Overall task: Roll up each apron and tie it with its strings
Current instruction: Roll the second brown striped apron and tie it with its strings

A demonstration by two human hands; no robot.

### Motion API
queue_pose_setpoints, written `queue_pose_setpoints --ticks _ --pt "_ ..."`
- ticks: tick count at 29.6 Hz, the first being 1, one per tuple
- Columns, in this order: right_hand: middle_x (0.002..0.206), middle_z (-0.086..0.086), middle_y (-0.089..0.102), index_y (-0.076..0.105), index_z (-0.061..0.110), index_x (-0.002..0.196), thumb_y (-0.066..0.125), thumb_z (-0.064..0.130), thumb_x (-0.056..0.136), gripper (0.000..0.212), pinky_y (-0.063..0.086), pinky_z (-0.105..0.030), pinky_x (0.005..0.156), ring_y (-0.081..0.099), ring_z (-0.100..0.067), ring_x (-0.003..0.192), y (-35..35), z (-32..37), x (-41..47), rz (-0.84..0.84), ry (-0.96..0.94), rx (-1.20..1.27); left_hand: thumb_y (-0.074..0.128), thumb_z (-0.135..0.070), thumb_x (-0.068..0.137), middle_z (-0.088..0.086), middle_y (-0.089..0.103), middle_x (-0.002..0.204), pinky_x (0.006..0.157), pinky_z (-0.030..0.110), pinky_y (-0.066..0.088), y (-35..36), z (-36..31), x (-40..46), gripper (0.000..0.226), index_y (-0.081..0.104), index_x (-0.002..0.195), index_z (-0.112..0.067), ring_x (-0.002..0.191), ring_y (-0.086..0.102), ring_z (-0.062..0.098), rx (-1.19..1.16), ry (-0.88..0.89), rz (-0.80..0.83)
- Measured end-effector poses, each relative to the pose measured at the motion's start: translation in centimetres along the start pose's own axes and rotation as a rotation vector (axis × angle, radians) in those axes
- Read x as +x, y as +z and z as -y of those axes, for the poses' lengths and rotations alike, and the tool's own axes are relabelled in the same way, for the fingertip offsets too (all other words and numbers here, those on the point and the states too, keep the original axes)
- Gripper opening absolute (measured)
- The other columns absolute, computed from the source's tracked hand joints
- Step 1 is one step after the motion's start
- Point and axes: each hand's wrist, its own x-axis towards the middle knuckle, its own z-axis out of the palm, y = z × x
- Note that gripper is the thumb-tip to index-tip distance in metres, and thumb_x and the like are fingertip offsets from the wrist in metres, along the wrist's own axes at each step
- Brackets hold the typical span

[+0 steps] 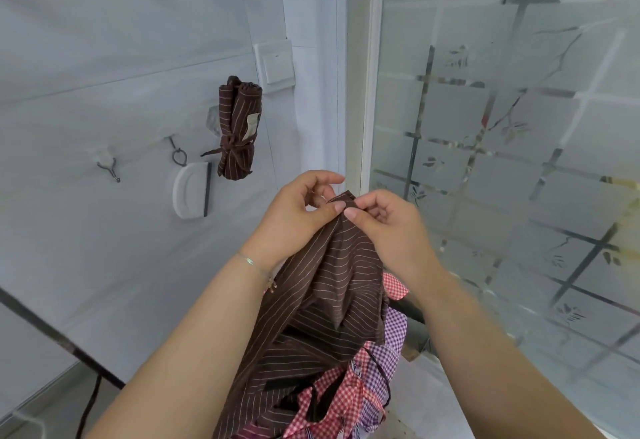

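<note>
A white light switch (276, 63) is mounted on the pale wall (104, 40), beside the door frame (349, 74). Lower down, two metal hooks are fixed — a forked one (110, 165) and a looped one (178, 154). Just below the looped hook, a white holder with a dark edge (192, 190) is attached. To the right, a frosted glass panel (519, 126) is patterned with clear lines and leaf motifs.
</note>
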Motion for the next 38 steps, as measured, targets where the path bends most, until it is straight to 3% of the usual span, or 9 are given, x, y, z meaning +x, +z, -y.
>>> queue_pose_setpoints --ticks 3,7,11,15,19,26,33,36,38 --pt "0.072 0.007 0.069 0.066 0.024 0.077 0.073 0.014 0.084 0.014 0.058 -0.035 0.073 0.065 -0.008 0.069 0.0 0.0 0.3 -0.02 -0.021 -0.011 0.064 -0.018 0.091 0.0 0.066 0.085 0.077 0.026 0.051 -0.4 -0.6 0.3 0.016 0.069 0.106 -0.019 0.077 0.06 0.008 0.075 -0.13 0.11" --pt "0.075 0.008 0.066 0.063 0.028 0.077 0.07 0.016 0.086 0.016 0.057 -0.03 0.072 0.063 -0.006 0.071 -0.3 0.3 0.7 0.001 -0.042 -0.103 0.058 -0.021 0.094 -0.006 0.066 0.068 0.059 0.018 0.044 -1.1 -1.4 0.6 0.019 0.072 0.082 -0.018 0.061 0.056 0.005 -0.036 -0.277 0.256" --pt "0.074 0.009 0.065 0.06 0.028 0.08 0.066 0.015 0.09 0.017 0.051 -0.013 0.062 0.061 0.003 0.066 -0.8 1.0 1.0 0.061 -0.074 -0.134 0.059 -0.023 0.093 0.0 0.067 0.075 0.069 0.028 0.047 -1.6 -1.2 1.2 0.02 0.073 0.079 -0.019 0.07 0.059 0.011 -0.129 -0.342 0.253" --pt "0.08 0.009 0.064 0.055 0.026 0.087 0.056 0.019 0.096 0.012 0.043 -0.006 0.059 0.057 0.005 0.064 -1.1 1.3 1.5 0.148 -0.067 -0.258 0.058 -0.013 0.094 0.009 0.073 0.083 0.066 0.022 0.054 -1.2 -1.2 1.5 0.015 0.072 0.092 -0.008 0.071 0.066 0.012 -0.099 -0.244 0.175" --pt "0.083 0.006 0.062 0.053 0.022 0.092 0.051 0.023 0.099 0.008 0.039 -0.007 0.055 0.056 -0.003 0.07 -1.3 1.1 1.9 0.145 -0.054 -0.322 0.058 -0.016 0.095 0.025 0.07 0.098 0.086 0.042 0.054 -0.7 -0.9 1.6 0.016 0.073 0.098 -0.008 0.083 0.065 0.023 0.009 -0.168 0.184" --pt "0.078 0.005 0.055 0.056 0.018 0.086 0.056 0.032 0.095 0.016 0.036 -0.012 0.055 0.049 -0.001 0.062 -0.5 0.2 2.2 0.138 -0.103 -0.319 0.057 -0.018 0.096 0.003 0.07 0.079 0.079 0.034 0.05 0.4 -1.4 2.5 0.02 0.071 0.083 -0.014 0.073 0.06 0.011 0.131 -0.058 -0.068" --pt "0.084 0.003 0.048 0.051 0.021 0.066 0.05 0.037 0.095 0.033 0.035 -0.025 0.058 0.053 -0.015 0.075 -1.4 -4.9 3.2 0.287 -0.034 -0.839 0.054 -0.015 0.096 -0.014 0.061 0.076 0.078 0.023 0.045 -6.6 -3.0 7.1 0.015 0.066 0.088 -0.017 0.072 0.053 -0.001 0.012 0.14 -0.745" --pt "0.109 -0.001 0.052 0.065 0.02 0.103 0.052 0.047 0.094 0.031 0.046 -0.031 0.08 0.057 -0.019 0.098 -4.3 -4.7 4.3 0.302 0.077 -0.922 0.05 -0.022 0.096 -0.016 0.056 0.07 0.073 0.026 0.042 -8.8 -0.9 6.9 0.022 0.062 0.077 -0.025 0.068 0.05 0.003 0.082 0.104 -0.856" --pt "0.106 0.001 0.049 0.064 0.017 0.108 0.057 0.044 0.093 0.032 0.044 -0.03 0.079 0.056 -0.017 0.094 -5.9 -4.0 5.5 0.181 0.016 -0.926 0.046 -0.023 0.097 -0.013 0.049 0.066 0.065 0.026 0.035 -9.3 1.0 6.2 0.026 0.057 0.075 -0.018 0.068 0.045 0.01 0.141 0.008 -0.888"
